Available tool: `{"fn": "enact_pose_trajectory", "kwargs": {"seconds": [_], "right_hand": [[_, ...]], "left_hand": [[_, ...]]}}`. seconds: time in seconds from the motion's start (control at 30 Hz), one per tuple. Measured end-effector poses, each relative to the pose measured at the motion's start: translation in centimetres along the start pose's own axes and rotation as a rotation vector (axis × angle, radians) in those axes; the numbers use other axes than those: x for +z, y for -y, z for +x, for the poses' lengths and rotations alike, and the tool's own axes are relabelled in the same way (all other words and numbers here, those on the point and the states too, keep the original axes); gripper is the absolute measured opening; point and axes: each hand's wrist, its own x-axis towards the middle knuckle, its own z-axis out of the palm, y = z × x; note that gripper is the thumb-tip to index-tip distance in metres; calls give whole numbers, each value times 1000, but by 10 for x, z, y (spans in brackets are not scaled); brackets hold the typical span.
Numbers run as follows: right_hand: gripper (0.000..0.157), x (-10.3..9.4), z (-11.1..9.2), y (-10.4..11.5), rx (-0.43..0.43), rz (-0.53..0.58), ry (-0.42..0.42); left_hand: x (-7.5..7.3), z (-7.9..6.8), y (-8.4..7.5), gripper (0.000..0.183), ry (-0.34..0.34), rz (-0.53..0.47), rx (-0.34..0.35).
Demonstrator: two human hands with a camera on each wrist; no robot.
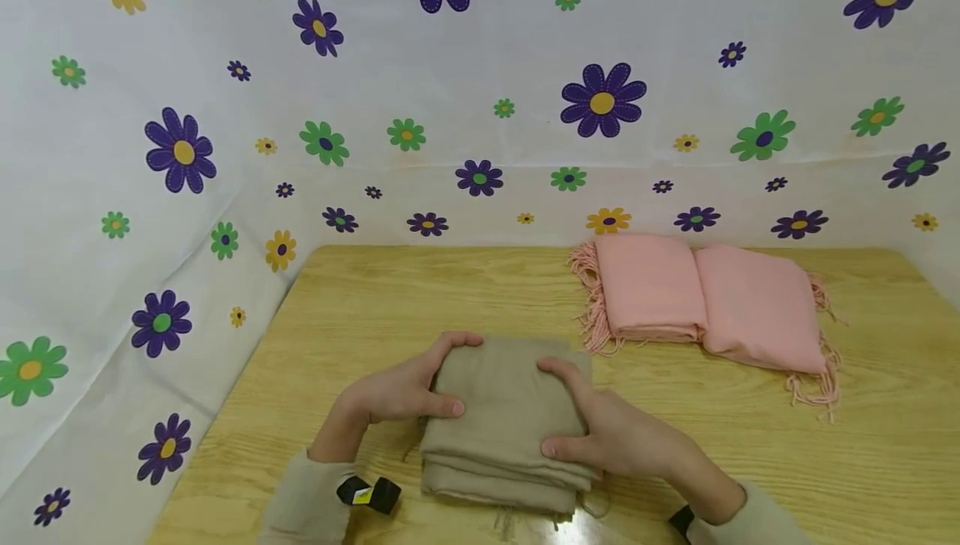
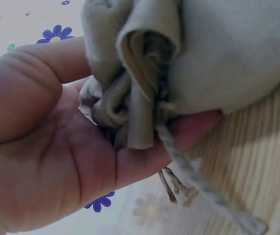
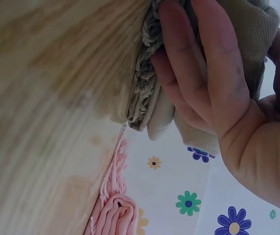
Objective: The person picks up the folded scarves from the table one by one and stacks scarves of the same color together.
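A beige fringed scarf (image 1: pixel 502 412), folded into a thick square stack, lies at the front middle of the table. From its left side my left hand (image 1: pixel 405 391) grips it, thumb on the top layer. In the left wrist view the little finger reaches under the folded edge, and a twisted tassel (image 2: pixel 198 181) hangs past it. My right hand (image 1: pixel 622 437) holds the opposite side, thumb and index finger over the top. Its other fingers (image 3: pixel 184 63) press along the layered side, close to the fringe (image 3: pixel 145 73), in the right wrist view.
Two folded pink fringed bundles (image 1: pixel 648 287) lie side by side at the back right of the wooden table (image 1: pixel 420 287). A white cloth with printed flowers (image 1: pixel 480 53) hangs behind the table and along its left. Black straps (image 1: pixel 367 495) sit at the wrists.
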Motion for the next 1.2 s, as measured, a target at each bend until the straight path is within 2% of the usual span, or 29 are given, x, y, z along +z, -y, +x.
{"fn": "enact_pose_trajectory", "kwargs": {"seconds": [0.13, 0.23, 0.57, 0.9, 1.2], "right_hand": [[87, 0, 5, -1, 2, 5, -10], [87, 0, 9, -3, 12, 13, -6], [86, -2, 15, -5, -8, 51, 13], [85, -2, 20, -8, 12, 63, 18], [85, -4, 25, -5, -4, 71, 3]], "left_hand": [[-3, 0, 1, 78, -24, 9, 25], [-5, 0, 3, 78, -34, -5, 17], [-7, 0, 6, 79, -40, -56, 11], [-8, 1, 11, 79, -40, -83, 16], [-14, 4, 14, 79, -69, -44, 26]]}}
